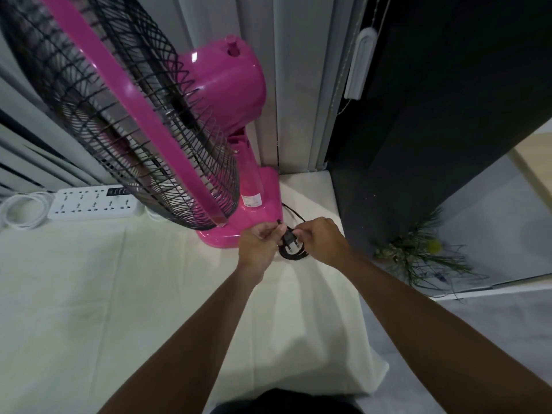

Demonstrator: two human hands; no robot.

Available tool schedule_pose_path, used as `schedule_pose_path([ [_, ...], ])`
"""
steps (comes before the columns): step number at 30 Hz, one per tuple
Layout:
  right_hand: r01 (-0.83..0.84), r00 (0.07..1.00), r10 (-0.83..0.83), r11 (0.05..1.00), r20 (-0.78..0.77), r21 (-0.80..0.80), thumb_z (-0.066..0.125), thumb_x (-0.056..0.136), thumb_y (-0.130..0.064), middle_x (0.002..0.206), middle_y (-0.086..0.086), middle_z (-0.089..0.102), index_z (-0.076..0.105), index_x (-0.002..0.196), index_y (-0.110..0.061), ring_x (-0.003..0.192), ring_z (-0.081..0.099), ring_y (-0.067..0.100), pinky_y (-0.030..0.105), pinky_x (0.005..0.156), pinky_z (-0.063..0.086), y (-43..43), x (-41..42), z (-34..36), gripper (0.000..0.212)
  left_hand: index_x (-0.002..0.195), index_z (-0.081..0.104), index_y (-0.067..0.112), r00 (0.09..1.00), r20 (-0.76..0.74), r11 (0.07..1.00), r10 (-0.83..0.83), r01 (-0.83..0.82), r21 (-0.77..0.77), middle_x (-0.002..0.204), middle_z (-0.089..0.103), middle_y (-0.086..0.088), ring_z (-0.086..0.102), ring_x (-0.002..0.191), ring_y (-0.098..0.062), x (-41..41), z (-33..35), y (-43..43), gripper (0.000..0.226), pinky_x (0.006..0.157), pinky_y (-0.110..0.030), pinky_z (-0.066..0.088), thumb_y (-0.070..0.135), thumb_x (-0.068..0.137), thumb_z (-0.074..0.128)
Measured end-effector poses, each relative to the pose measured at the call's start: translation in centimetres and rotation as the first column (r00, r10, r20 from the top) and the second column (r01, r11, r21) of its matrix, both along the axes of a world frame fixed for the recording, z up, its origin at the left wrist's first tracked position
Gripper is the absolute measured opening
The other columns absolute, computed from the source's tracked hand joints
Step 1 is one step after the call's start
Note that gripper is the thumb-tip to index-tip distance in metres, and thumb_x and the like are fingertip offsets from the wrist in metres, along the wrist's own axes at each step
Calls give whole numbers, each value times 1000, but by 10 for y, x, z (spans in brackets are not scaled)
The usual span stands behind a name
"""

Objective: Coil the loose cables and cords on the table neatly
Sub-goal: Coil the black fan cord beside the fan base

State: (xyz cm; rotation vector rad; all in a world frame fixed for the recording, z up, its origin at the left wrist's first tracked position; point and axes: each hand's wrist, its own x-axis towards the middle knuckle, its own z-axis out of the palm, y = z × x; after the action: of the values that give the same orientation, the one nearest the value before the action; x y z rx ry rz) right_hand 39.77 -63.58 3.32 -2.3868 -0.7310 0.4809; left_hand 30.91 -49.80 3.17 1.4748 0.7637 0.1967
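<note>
A black power cord (pixel 294 254) from the pink fan (pixel 227 85) is wound into a small coil beside the fan's base (pixel 221 237). My left hand (pixel 260 243) pinches the cord just above its two-pin plug (pixel 289 239). My right hand (pixel 324 240) grips the coil from the right side. A loose stretch of the cord (pixel 291 211) runs back behind the fan's base. At the far left lies a coiled white cable (pixel 22 210) joined to a white power strip (pixel 92 203).
The table is covered with a white cloth (pixel 119 294) whose right edge drops off near my right forearm. A dark panel (pixel 418 130) stands right of the table, with a plant (pixel 424 255) on the floor below. Vertical blinds (pixel 298 85) hang behind the fan.
</note>
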Motion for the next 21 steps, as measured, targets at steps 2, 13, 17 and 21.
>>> schedule_pose_path([
  [2,14,999,-14,1000,-28,-25,58,95,-16,53,-4,50,77,80,-21,64,50,24,26,63,38,-1,-2,1,26,93,73,9,999,-4,997,44,-43,57,69,71,1,63,54,1,2,-2,-9,10,59,-16,51,18,87,74],
  [13,18,996,-15,999,-89,29,59,96,-16,68,-5,67,80,85,-15,67,60,14,23,66,43,1,0,3,24,70,55,14,970,-57,642,-235,199,740,77,55,4,49,71,-11,-11,-21,-15,24,60,-26,39,18,85,73],
  [17,-16,998,20,998,-63,60,60,94,-12,57,-18,54,79,81,-16,63,58,-5,7,57,37,-2,2,6,23,85,57,19,994,22,938,-108,94,333,80,58,6,53,69,-4,-17,-23,-4,39,63,-18,46,44,70,83],
  [21,-22,998,27,996,-52,89,61,96,-17,67,-18,54,80,86,-23,77,54,-4,1,66,35,-1,4,10,22,109,65,18,962,-153,961,-224,193,-198,99,74,-14,71,82,-23,-13,-18,8,60,72,-37,58,68,94,36],
])
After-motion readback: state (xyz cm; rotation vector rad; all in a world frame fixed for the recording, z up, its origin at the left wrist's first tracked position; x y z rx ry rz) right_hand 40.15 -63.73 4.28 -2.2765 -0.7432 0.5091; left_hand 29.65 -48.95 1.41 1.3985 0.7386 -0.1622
